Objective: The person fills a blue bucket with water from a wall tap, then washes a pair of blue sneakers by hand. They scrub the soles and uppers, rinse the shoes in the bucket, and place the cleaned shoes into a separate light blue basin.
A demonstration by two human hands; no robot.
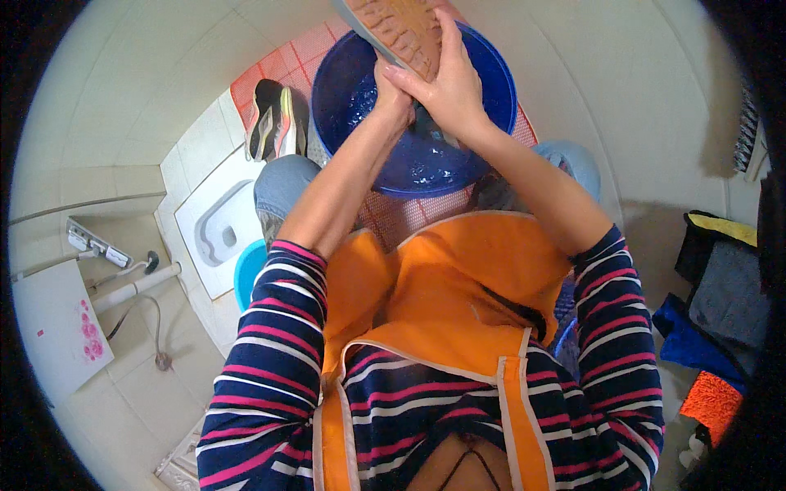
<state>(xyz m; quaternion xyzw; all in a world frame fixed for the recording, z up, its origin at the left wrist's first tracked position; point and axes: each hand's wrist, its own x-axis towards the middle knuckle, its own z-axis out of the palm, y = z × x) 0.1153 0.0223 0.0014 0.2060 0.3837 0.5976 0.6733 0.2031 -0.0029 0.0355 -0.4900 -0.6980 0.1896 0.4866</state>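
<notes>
A shoe with a tan, grooved sole (399, 34) is held over a blue plastic bucket (320, 116), its sole turned up towards me. My right hand (454, 86) grips the shoe's near end and side, with fingers along the sole. From the left, my left hand (393, 92) is closed around the shoe's near end, partly hidden behind the right hand. Water (411, 162) glints inside the bucket, and something dark lies in it below my hands, too covered to name. The shoe's far end is cut off by the top of the picture.
A pair of sneakers (279, 119) stands on a red mat (301, 55) left of the bucket. Nearer are a squat toilet (221, 224) and a turquoise basin (245, 273). Pipes (135, 288) run along the left wall. Cloths (727, 294) hang at the right.
</notes>
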